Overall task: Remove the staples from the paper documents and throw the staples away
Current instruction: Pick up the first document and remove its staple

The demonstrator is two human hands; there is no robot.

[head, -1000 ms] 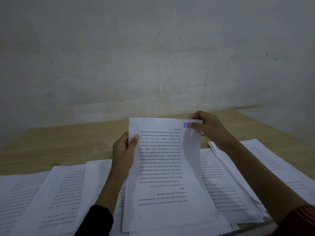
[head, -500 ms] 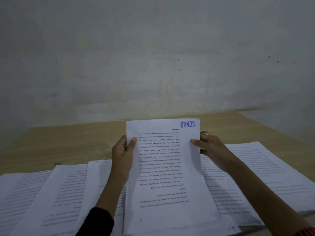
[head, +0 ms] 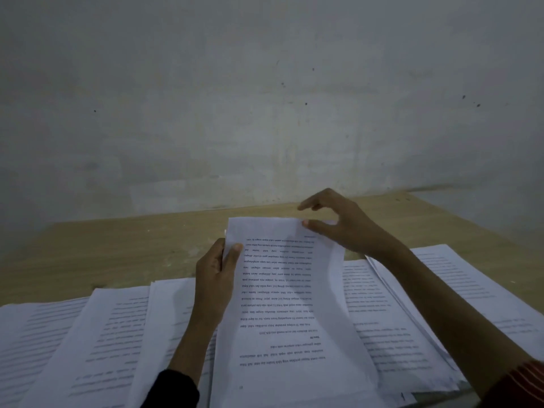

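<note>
I hold a printed document [head: 291,304] upright over the table, its text upside down to me. My left hand [head: 216,275] grips its left edge near the top, thumb on the front and fingers behind. My right hand [head: 343,223] is at the top right corner. Its thumb lies on the front of the corner, and the index finger stretches out above the top edge, apart from the thumb. This hand covers the corner, and no staple shows.
Several more printed documents lie fanned along the near table edge, to the left [head: 88,343] and to the right [head: 471,293]. The wooden table [head: 132,245] runs back to a pale wall [head: 265,113].
My right hand has gone from the right edge of the document up to its top right corner and now covers the blue stamp. The left hand keeps its grip.
</note>
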